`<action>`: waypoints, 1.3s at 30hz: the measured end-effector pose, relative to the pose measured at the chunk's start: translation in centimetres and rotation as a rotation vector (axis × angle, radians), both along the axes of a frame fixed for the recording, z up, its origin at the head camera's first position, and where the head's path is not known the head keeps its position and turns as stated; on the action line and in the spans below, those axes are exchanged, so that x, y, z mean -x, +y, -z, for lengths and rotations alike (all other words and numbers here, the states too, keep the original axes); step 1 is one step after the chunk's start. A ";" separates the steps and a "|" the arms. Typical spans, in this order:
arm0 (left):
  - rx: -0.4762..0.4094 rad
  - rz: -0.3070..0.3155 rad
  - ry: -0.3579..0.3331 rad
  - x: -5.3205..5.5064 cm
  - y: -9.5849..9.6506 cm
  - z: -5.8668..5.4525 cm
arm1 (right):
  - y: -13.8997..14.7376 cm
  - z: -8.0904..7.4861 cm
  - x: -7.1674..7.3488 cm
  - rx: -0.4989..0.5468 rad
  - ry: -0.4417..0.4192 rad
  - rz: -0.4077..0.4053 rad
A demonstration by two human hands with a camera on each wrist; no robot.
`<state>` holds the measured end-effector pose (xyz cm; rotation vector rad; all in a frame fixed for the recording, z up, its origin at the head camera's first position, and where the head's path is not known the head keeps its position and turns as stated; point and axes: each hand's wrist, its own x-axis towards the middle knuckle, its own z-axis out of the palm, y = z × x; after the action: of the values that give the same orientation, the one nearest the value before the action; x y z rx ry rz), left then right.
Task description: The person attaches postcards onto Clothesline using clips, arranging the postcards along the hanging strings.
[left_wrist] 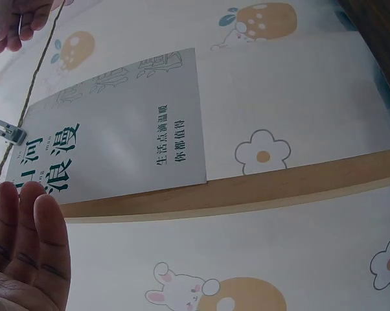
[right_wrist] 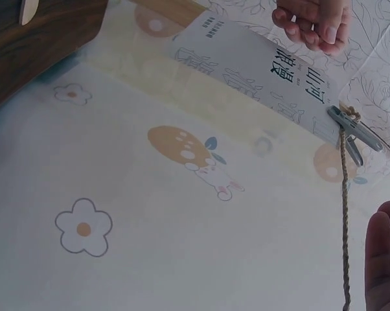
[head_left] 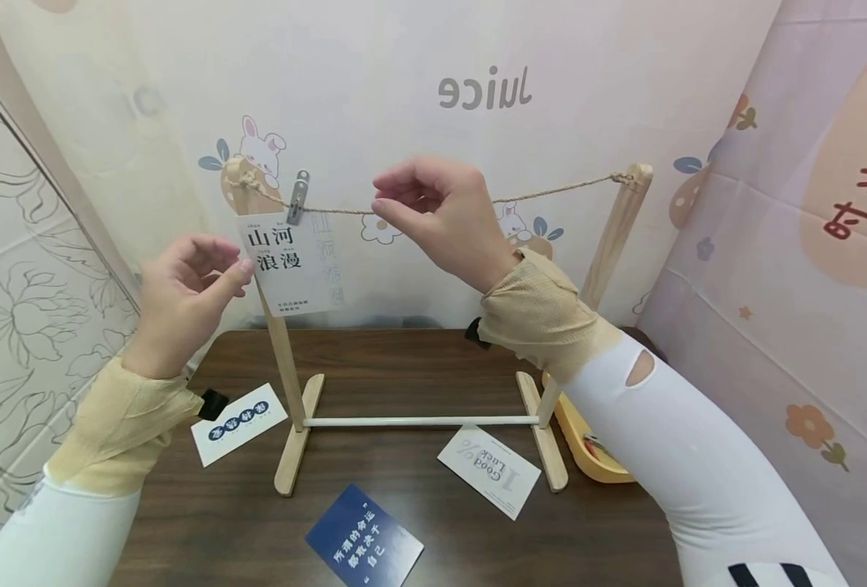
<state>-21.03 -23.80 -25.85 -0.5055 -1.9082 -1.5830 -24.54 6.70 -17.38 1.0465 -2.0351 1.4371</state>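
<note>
White rectangular paper card [head_left: 286, 281] with printed characters hangs from brown twisted twine [head_left: 550, 192] at slim grey clip [head_left: 298, 196]; bottom edge well above dark-brown tabletop [head_left: 418, 375]. Left hand [head_left: 183, 297] at card's 9 o'clock edge, fingers loosely bent, thumb apart; contact cannot be told. Right hand [head_left: 444, 216], 2 o'clock, thumb and fingers apart, beside twine; open room separates it from card.

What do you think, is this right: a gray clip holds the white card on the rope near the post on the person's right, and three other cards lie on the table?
Not quite: the gray clip holds the white card on the rope near the left post, as the head view shows. Three other cards do lie on the table.
</note>
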 end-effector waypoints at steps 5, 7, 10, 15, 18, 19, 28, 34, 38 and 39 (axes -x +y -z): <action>0.044 -0.014 -0.013 -0.5 0.0 0.6 | 1.0 0.7 -0.3 0.008 -0.009 -0.002; 0.065 -0.022 -0.019 -0.7 0.1 0.9 | 1.5 1.0 -0.4 0.013 -0.011 0.002; 0.093 -0.029 -0.024 -1.0 0.3 1.4 | 2.1 1.4 -0.5 0.022 -0.003 0.006; 0.078 0.019 -0.007 -1.3 0.8 2.3 | 2.9 2.2 -0.3 0.022 -0.006 0.010; 0.084 0.050 0.007 -1.4 1.3 2.8 | 3.5 2.8 -0.2 0.002 -0.019 0.029; 0.098 0.056 0.008 -1.5 1.4 3.0 | 3.7 3.0 -0.1 -0.004 -0.026 0.036; 0.206 0.113 -0.043 -1.7 2.3 4.6 | 5.6 4.9 -0.1 -0.062 -0.066 0.109; 0.328 0.126 -0.068 -1.6 2.4 5.8 | 6.5 5.9 -0.1 -0.046 -0.093 0.096; 0.421 0.142 -0.108 -1.6 2.6 7.0 | 7.2 7.0 0.0 -0.044 -0.130 0.095; 0.438 0.147 -0.119 -1.6 2.6 7.3 | 7.4 7.2 0.0 -0.045 -0.138 0.097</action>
<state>-19.41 -21.19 -33.18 -0.7625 -2.3700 -1.3020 -24.52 14.08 -24.58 0.8750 -2.1929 1.4555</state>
